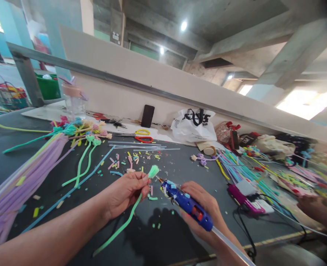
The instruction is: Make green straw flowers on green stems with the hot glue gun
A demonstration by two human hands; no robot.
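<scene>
My left hand (131, 190) pinches a green pipe cleaner (124, 223) near its fluffy, tufted head (153, 171); the long stem hangs down to the lower left. Wrapped in my right hand (201, 207) is a blue glue gun (187, 203), with a clear glue stick (231, 245) sticking out of its back end. The gun's nozzle points at the tuft and is very close to it; whether they touch I cannot tell. Below and behind my left hand lie small cut bits of pipe cleaner (135, 157).
Purple pipe cleaners (33, 173) and finished-looking fuzzy flowers (90, 129) lie at left. Scissors (144, 139), a phone (147, 116), glue sticks (135, 145) and a white bag (194, 125) are behind. A magenta power strip (243, 199) with cables sits right, near another person's hand (316, 208).
</scene>
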